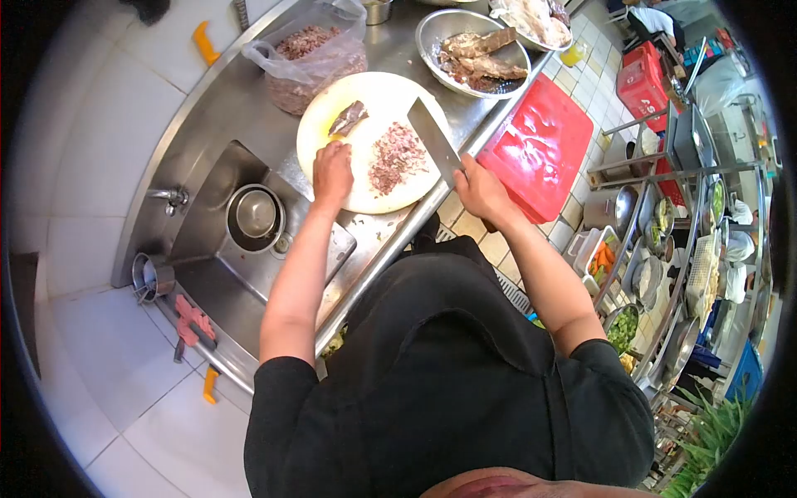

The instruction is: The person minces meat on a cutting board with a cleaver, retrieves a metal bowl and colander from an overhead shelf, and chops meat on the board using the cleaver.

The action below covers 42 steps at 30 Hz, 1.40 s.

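A round, pale cutting board (313, 108) lies on the steel counter. On it are a heap of finely chopped reddish meat (397, 158) and one dark, uncut chunk of meat (348, 119). My left hand (333, 173) rests at the board's near left edge, its loosely bent fingers just short of the chunk; I cannot tell if they touch it. My right hand (481, 192) is closed around the handle of a cleaver (432, 139). The broad blade slants up and left over the board's right side, beside the chopped heap.
Behind the board stand a plastic bag of chopped meat (307, 62) and a metal bowl with large meat pieces (473, 62). A sink with a nested pot (256, 214) is at left. Right of the counter is a red plastic lid (540, 149); racks (664, 174) hold pans and vegetables.
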Motion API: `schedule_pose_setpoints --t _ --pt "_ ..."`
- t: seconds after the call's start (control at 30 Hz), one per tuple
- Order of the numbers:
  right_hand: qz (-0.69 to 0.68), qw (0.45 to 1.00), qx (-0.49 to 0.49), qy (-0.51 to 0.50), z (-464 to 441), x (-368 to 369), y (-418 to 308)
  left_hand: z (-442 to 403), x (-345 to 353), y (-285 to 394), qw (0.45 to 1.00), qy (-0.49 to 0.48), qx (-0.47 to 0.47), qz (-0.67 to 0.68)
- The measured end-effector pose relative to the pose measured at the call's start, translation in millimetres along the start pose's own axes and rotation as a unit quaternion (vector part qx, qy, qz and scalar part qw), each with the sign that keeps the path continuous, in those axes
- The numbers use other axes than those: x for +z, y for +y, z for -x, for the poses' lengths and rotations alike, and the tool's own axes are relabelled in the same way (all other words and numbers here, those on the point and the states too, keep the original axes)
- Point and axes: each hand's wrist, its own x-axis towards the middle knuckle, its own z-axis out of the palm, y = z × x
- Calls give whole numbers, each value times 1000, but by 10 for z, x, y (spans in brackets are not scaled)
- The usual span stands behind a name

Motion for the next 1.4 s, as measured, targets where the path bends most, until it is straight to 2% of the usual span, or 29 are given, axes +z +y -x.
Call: schedule_pose_setpoints --t 0.03,0.1,0.17,0.23,0.3,0.4,0.53,0.6,0.63,0.7,0.77,0.83,0.87,0.9,0.93,0.97,1.03,1.1,1.23,1.3,1.4 --pt "13 1000 -4 9 -47 -15 62 -60 -11 -55 999 -28 3 -16" --pt "0 1000 -14 13 -59 -50 96 -150 -93 -15 1000 -18 12 -22" --pt "-23 1000 -4 3 18 -53 103 -129 -194 35 995 -96 -33 -22" --pt "-26 1000 4 -4 12 -21 170 31 -204 55 996 -87 -17 -24" --pt "-14 1000 5 25 1 14 210 253 -199 182 994 -104 -42 13" --pt "19 999 -16 35 -192 51 251 581 9 466 997 -26 -56 54" --pt "83 995 -60 -9 -337 123 96 601 304 835 998 -25 -56 29" --pt "100 990 -88 -49 -328 152 45 447 207 1064 989 -114 -87 -46" --pt "102 990 -90 -50 -307 148 39 380 160 1100 989 -112 -88 -46" --pt "86 991 -86 -58 -279 119 33 245 122 1098 978 -169 -97 -71" --pt "48 995 -74 -50 -241 72 139 135 118 953 981 -164 -87 -51" --pt "-65 997 -40 10 -232 102 405 14 128 820 984 -170 -24 -45" --pt "-51 988 -108 102 -244 242 665 -53 170 726 985 -167 0 -48" --pt "-49 988 -107 103 -217 166 721 -141 185 692 985 -166 1 -46" --pt "-167 986 1 -2 -178 98 773 -223 205 668 982 -185 17 -39" --pt "-280 948 110 -105 -128 45 811 -281 236 642 978 -204 33 -33" --pt "-321 935 98 -113 -30 150 935 -305 315 640 977 -202 64 -29" --pt "-370 908 120 -153 50 260 938 -267 338 719 978 -205 49 -2" --pt "-371 907 123 -159 75 585 655 -62 377 994 985 -173 21 3" --pt "-360 909 123 -172 0 740 509 -2 485 1072 996 -86 -5 9" --pt "-318 927 83 -179 -136 930 376 51 616 1126 998 -26 -50 19"
